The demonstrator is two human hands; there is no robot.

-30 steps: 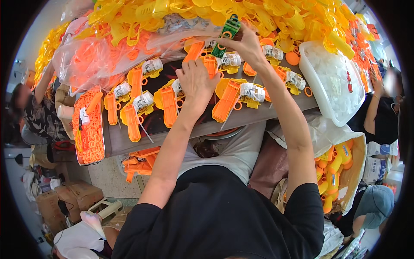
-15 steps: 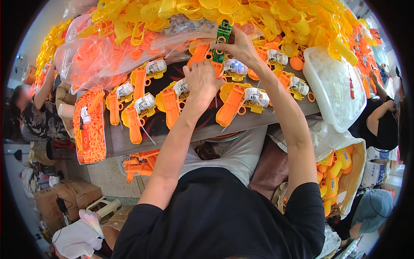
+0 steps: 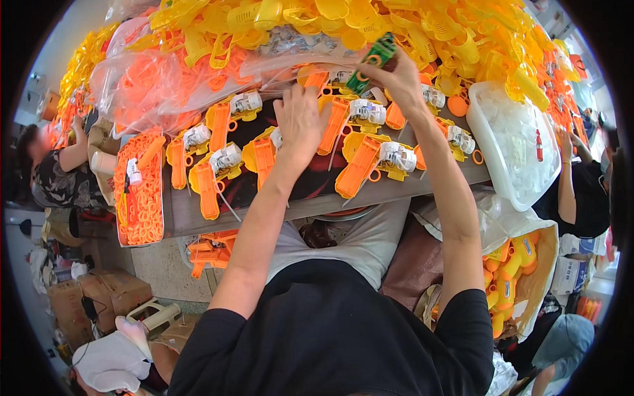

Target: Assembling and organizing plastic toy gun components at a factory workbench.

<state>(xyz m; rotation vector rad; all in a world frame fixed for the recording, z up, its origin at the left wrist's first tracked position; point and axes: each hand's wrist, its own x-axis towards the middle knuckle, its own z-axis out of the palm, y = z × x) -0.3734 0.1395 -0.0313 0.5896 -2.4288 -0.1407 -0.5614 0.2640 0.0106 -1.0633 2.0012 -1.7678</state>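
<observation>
My right hand point(image 3: 401, 80) grips a flat green bar with dark parts point(image 3: 383, 48), its exact kind unclear; an orange ring point(image 3: 374, 61) shows against it. It is held tilted above the far row of toy assemblies. My left hand point(image 3: 299, 122) is over the middle of the table, fingers apart and nothing seen in them. Beneath and around it lie yellow shells with orange pieces and white cylinders; one orange piece point(image 3: 334, 125) is just right of my left hand, and a white cylinder point(image 3: 397, 156) lies nearer me. The left palm partly covers another assembly.
Yellow shells point(image 3: 436, 30) are heaped along the far side, beside a clear bag of orange parts point(image 3: 148, 86). A tray of orange rings point(image 3: 140, 221) stands left, a white tub of translucent pieces point(image 3: 512, 142) right. A sack of yellow-orange toys point(image 3: 508, 277) stands below. Other people sit both sides.
My right hand has moved right with the green bar, which now leans further right. My left hand has shifted slightly left, away from the bar, with its fingers more stretched.
</observation>
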